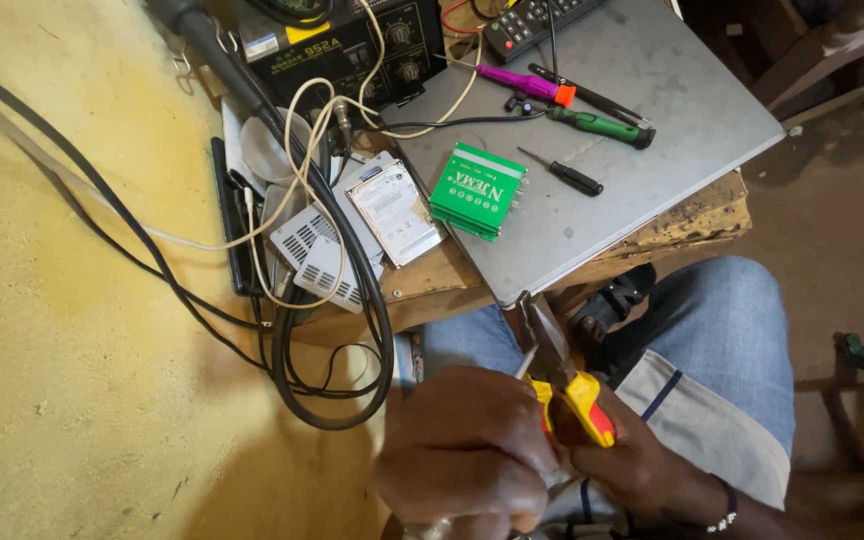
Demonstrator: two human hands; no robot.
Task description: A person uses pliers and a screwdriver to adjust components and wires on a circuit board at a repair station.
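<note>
Two hands low in frame, both over our lap. Our right hand [642, 460] is closed around the red-and-yellow handles of a pair of steel long-nose pliers [562, 385], jaws pointing up and away from us. Our left hand [467, 455] is curled tight just beside the pliers, knuckles toward the camera; a thin pale wire or rod [524, 362] sticks up from it next to the jaws. Whether the jaws actually bite it, we cannot tell — the fist hides the contact point.

Progress as we judge it: the work is mid-grip, nothing visibly cut or bent yet, so the main step looks not yet done.

Further out, on the worn wooden bench [712, 215], a flat grey metal laptop-like slab [672, 90] carries a small green rectangular box [477, 190], a short black-handled screwdriver [564, 172], a green-handled screwdriver [602, 127] and a purple-and-orange pen-shaped tool [527, 84]. All lie apart from our hands, untouched.

Left of the box: a silver hard drive [394, 210] on white vented casings [320, 255], under thick black cables [362, 300]. Farthest back, a black knobbed bench station [352, 45] and a remote control [537, 20].
</note>
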